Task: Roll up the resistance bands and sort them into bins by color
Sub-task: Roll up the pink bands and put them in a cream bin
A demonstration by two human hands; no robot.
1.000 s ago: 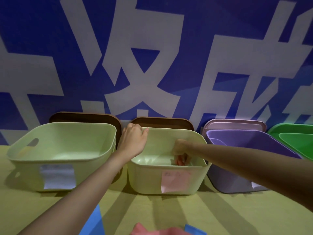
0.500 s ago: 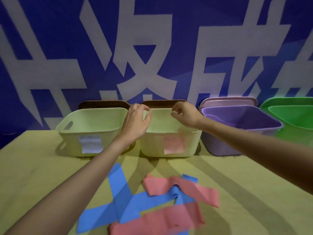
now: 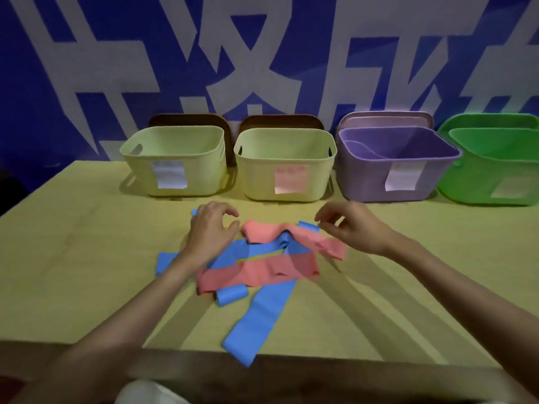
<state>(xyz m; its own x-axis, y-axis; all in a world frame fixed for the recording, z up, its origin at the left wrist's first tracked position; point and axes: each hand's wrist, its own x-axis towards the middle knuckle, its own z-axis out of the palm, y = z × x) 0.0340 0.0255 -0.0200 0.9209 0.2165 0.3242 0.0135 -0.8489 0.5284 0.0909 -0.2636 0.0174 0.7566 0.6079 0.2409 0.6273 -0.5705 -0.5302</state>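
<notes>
- A tangle of flat, thin elastic resistance bands is spread on the yellow-green table top [image 3: 73, 258], between the two hands and just nearer the viewer than them: an upper pink band [image 3: 294, 234], a lower pink band [image 3: 262, 272], and blue bands [image 3: 262, 316], one of which is draped over the near table edge.
- The bands are crossed over one another, limp and unrolled; their exact number cannot be told from the overlap.
- The left hand [image 3: 210, 231] is held over the far-left end of the pile with fingers loosely curled, nothing gripped; a blue end shows just beyond it.
- The right hand [image 3: 353, 228] is poised above the right end of the upper pink band, thumb and fingers parted, nothing pinched.
- The step in hand is judged to be the choosing of one band; next, one end would need to be pinched, drawn free of the overlap, and rolled tightly.
- Beyond the hands, a row of plastic bins is set against the blue-and-white lettered wall [image 3: 87, 39]: a pale green bin with a whitish label [image 3: 175, 161], a pale green bin with a pink label [image 3: 285, 164], a purple bin [image 3: 399, 167] and a bright green bin [image 3: 495, 170].
</notes>
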